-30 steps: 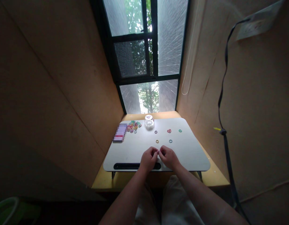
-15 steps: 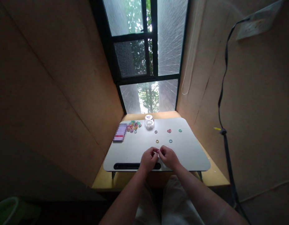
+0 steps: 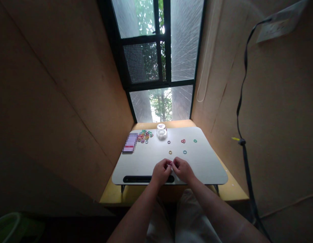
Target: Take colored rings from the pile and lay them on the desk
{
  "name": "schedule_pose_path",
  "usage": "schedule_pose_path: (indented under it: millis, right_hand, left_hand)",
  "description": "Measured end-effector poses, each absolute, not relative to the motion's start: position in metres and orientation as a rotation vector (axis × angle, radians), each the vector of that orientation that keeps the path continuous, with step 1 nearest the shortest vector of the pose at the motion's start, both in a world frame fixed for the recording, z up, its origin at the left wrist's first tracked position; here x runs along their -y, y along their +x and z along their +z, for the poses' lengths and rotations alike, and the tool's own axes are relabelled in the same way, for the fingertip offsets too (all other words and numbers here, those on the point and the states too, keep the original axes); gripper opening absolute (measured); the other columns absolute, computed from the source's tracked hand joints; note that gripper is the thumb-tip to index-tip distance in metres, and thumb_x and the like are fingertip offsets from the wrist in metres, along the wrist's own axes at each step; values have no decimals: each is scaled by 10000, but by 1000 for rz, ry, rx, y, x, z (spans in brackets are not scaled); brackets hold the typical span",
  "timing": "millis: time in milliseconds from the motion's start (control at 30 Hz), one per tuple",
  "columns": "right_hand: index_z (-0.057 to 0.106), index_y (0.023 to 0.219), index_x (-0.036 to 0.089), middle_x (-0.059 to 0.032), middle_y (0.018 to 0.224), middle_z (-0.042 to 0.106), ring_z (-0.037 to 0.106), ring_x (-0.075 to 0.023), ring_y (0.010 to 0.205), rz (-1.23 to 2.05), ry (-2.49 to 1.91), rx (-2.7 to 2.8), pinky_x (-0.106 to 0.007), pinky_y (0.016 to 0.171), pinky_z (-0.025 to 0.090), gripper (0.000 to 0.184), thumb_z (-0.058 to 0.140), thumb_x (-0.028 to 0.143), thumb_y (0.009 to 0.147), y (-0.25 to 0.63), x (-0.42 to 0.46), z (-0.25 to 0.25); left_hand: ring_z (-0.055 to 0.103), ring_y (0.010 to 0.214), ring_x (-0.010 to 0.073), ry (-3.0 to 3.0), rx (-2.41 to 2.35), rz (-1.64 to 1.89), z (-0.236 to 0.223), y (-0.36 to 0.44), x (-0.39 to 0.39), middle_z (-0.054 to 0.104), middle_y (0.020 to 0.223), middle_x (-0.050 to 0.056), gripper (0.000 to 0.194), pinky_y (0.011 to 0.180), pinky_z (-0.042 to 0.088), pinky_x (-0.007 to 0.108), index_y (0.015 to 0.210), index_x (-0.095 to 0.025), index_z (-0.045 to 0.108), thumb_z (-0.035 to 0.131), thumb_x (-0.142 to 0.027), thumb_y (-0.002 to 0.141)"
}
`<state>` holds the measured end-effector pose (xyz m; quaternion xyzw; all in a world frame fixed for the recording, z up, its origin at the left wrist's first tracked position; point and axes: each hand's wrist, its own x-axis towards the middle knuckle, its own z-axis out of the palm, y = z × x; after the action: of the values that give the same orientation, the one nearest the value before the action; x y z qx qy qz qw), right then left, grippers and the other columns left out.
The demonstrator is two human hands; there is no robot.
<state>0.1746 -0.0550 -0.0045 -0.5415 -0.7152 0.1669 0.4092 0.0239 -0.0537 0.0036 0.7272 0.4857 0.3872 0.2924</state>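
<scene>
Near the front of the white table, my left hand (image 3: 162, 171) and my right hand (image 3: 182, 169) meet with fingertips pinched together. Between them shows a bit of a small pink hair tie (image 3: 171, 163), mostly covered by the fingers. Just beyond lie a yellow hair tie (image 3: 170, 152) and a blue one (image 3: 185, 152). Farther back are a dark purple hair tie (image 3: 169, 142), a small red cluster of hair ties (image 3: 183, 141) and a green one (image 3: 195, 141). A mixed pile of coloured hair ties (image 3: 144, 135) rests at the back left.
A clear plastic jar (image 3: 161, 134) stands at the back of the white folding table (image 3: 141, 163). A phone with a blurred screen (image 3: 130, 143) lies at the left edge. A black slot (image 3: 137, 179) runs along the front. A black cable (image 3: 241, 101) hangs on the right wall.
</scene>
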Motion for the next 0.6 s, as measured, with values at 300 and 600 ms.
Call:
schedule_pose_path:
  millis: [300,600]
  right_hand:
    - [503,681,198,11,596,549,463,-114,539,409,-1368,1812,-223,529,316,189,486,315,829,174,55,-4]
    - [509,688,198,16,607,554,475,-113,549,418,-1362,1816,-221,535,319,177,493,308,826,175,55,-5]
  left_hand:
    - [522,630,110,1966,-1299,1037,2,24,53,622,720,-10,168,612,390,230,868,-187,627,485,-219,784]
    - [522,640,112,1965,-1301,1041,3,25,53,633,736,-3,181,626,395,233,871,-184,638,486,-209,775]
